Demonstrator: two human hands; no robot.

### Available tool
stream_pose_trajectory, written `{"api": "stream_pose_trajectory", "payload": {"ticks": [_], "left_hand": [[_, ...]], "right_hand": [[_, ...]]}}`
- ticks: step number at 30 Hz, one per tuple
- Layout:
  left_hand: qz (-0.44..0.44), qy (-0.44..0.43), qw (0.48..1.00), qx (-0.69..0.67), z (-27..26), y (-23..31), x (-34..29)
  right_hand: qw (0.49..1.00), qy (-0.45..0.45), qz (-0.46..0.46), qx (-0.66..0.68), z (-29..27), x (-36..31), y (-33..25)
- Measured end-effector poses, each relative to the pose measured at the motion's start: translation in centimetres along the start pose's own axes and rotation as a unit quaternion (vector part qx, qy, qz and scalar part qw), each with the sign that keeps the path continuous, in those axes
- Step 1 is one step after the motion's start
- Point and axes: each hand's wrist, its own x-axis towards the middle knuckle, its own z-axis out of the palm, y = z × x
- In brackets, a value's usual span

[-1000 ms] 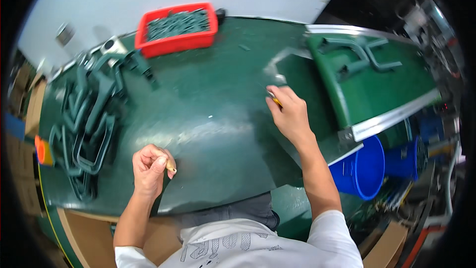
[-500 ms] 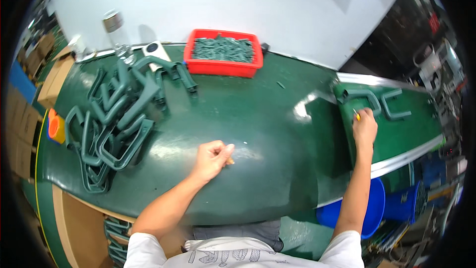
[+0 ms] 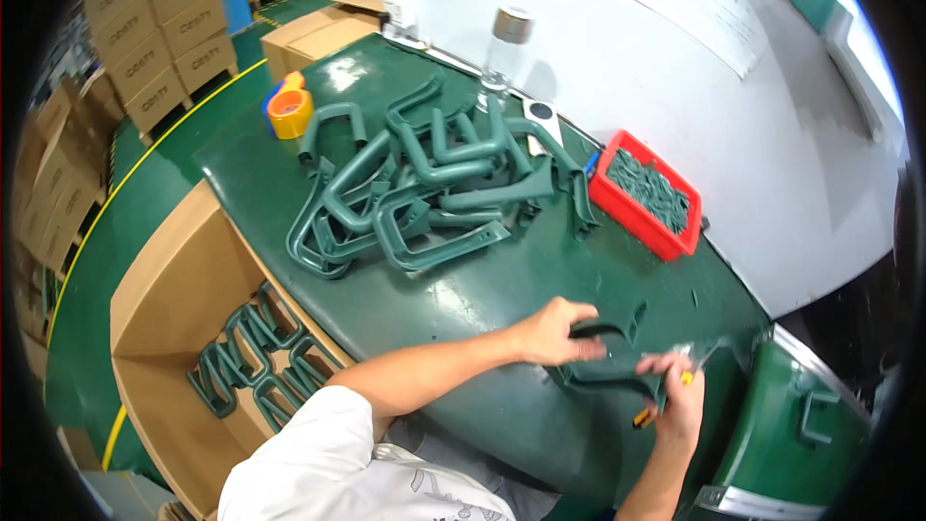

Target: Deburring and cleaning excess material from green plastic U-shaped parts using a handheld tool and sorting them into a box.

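The view now swings left, so the heap of dark green U-shaped plastic brackets [image 3: 424, 188] sits in the middle rather than at the left edge. An open cardboard box [image 3: 164, 328] holding more brackets and an orange tape dispenser [image 3: 289, 111] come into sight. The left hand [image 3: 555, 328], earlier a loose fist alone on the green table [image 3: 463, 299], now rests on one dark green bracket [image 3: 608, 367]. The right hand [image 3: 675, 400] has left the conveyor side and now grips that same bracket, a small yellow-handled tool [image 3: 661, 405] with it.
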Motion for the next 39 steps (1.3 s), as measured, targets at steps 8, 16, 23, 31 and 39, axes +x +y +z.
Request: {"api": "stream_pose_trajectory", "payload": {"ticks": [8, 16, 23, 31, 39], "left_hand": [[-0.179, 0.246, 0.873, -0.381, 1.5, -1.0, 0.5], [-0.149, 0.203, 0.856, -0.452, 1.4, -0.9, 0.1], [-0.162, 0.225, 0.823, -0.496, 2.2, -0.8, -0.1], [-0.061, 0.245, 0.906, -0.34, 3.7, -0.2, -0.4], [0.053, 0.216, 0.959, -0.177, 3.5, -0.1, -1.5]], "right_hand": [[0.982, 0.125, -0.008, -0.143, 3.9, 2.4, 6.5], [0.975, 0.101, -0.076, -0.184, 4.1, 2.9, 7.6], [0.877, 0.173, -0.185, -0.409, 5.3, 3.7, 7.8], [0.845, 0.274, -0.225, -0.4, 5.8, 4.8, 8.6], [0.962, 0.208, 0.076, -0.158, 5.3, 4.3, 6.3]]}}
